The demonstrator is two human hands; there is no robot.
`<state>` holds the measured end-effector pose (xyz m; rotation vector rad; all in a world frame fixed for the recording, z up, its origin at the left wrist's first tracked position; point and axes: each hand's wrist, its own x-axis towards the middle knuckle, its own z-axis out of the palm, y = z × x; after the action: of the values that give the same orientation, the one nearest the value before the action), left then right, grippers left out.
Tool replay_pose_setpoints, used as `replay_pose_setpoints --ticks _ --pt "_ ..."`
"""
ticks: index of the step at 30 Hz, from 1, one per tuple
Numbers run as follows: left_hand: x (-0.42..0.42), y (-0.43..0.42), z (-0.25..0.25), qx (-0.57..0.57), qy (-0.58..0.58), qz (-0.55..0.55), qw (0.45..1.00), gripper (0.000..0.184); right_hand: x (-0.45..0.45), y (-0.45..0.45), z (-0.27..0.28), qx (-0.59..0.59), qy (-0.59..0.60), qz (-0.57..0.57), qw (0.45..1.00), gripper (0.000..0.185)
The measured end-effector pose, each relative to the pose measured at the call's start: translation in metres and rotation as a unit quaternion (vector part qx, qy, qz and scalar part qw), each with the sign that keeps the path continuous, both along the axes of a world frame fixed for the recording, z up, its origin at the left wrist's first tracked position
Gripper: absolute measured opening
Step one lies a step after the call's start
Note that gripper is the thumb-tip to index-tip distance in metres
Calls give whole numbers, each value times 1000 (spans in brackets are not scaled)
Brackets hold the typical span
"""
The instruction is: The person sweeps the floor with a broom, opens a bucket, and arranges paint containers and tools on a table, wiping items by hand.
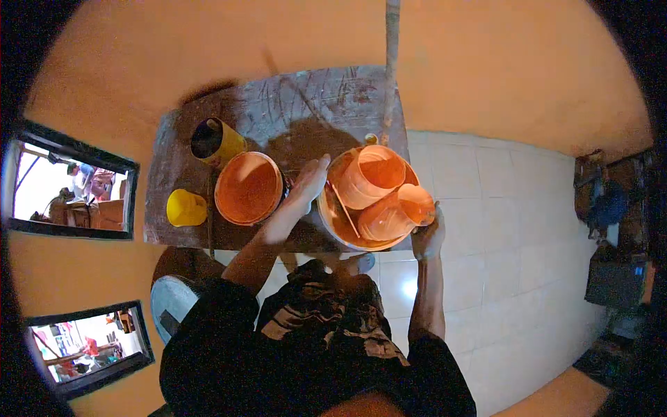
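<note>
At the table's front right edge is a wide orange basin (336, 221). Inside it are two smaller orange tubs: one tilted tub (358, 184) at the back and one lying tub (382, 220) in front. A thin stick (344, 210) leans against the basin's inner left side. My left hand (310, 183) presses along the basin's left rim, fingers pointing away from me. On the other side, my right hand (429, 235) is closed at the right rim, beside the lying tub's mouth. Its fingertips are partly hidden, and the basin's underside does not show.
Left of the basin stand an orange bowl-shaped tub (249, 189), a dark-mouthed yellow can (229, 144) and a yellow cup (186, 208) on the worn table (278, 97). A small round container (371, 139) sits behind the basin. A pale round lid (172, 300) is low left.
</note>
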<state>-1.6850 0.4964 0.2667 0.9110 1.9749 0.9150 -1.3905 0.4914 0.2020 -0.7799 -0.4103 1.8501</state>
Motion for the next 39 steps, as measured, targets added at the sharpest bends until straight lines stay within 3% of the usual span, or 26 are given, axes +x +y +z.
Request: replay_pose_setpoints --ticks 3,4,5,8,10,12,15,18,21,24,26,28,31,34,39 --pt "-8 -16 29 -24 -49 -41 998 52 7 -4 -25 56 -139 -15 989 49" --pt "-11 -22 39 -22 -75 -43 996 52 4 -7 -19 44 -104 -23 993 49" --pt "-25 -26 39 -7 16 -81 997 48 -4 -12 -11 31 -70 -31 997 49" --pt "-50 -49 91 82 -79 -144 983 43 -14 -22 -1 10 -48 -45 998 50" --pt "-85 -56 111 126 -206 -148 959 40 -19 -29 -1 -20 -51 -71 996 50" --pt "-116 -66 138 151 -178 -116 965 39 -16 -43 2 -19 -76 -92 993 46" --pt "-187 -73 140 198 -62 -94 974 37 -17 -66 0 -60 -64 -146 985 38" --pt "-270 -73 106 167 -14 26 985 44 -19 -106 -2 -106 -38 -217 970 33" --pt "-373 -67 27 99 182 91 974 60 -44 -151 5 -124 -39 -263 956 28" --pt "-428 -64 -28 -3 273 136 952 74 -73 -187 8 -201 -54 -291 934 28" --pt "-441 -67 -50 -70 89 106 988 73 -91 -209 9 -206 -61 -281 935 29" --pt "-417 -73 -24 -105 -109 101 983 69 -104 -225 3 -213 -63 -274 936 29" --pt "-415 -72 -44 -112 -137 75 981 62 -132 -240 7 -225 -93 -250 937 29" --pt "-421 -68 -75 -41 -253 113 960 54 -151 -248 7 -234 -107 -228 939 28" --pt "-423 -63 -89 -14 -209 100 973 44 -150 -251 0 -230 -139 -169 948 29"
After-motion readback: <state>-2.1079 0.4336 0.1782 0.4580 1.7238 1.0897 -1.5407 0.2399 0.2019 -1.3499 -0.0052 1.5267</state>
